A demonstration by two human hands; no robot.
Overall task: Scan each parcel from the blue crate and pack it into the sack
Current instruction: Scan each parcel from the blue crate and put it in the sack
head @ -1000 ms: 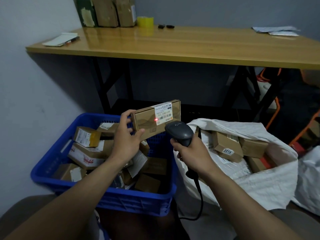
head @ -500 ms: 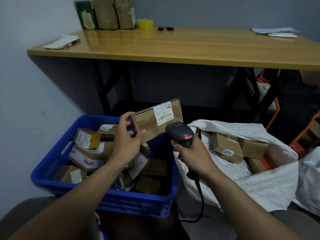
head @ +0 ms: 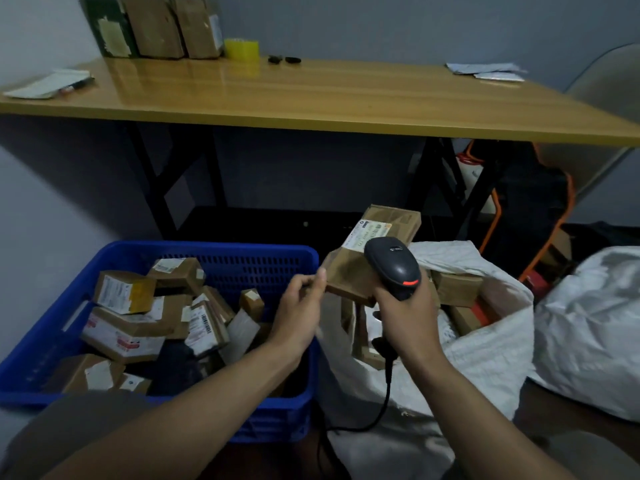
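Observation:
My left hand pinches the near left corner of a flat brown parcel with a white label. The parcel is tilted and hangs over the open mouth of the white sack. The black barcode scanner is gripped in my right hand, in front of the parcel, and its cable trails down to the floor. The blue crate at the left holds several labelled cardboard parcels. More boxes lie inside the sack.
A wooden table on black legs stands behind, with boxes, a yellow tape roll and papers on it. A second full white sack lies at the right. An orange metal frame stands under the table.
The scanner's red light went off. My left hand carried the parcel to the right, from above the crate to above the sack's mouth, and tilted it. The view shifted right.

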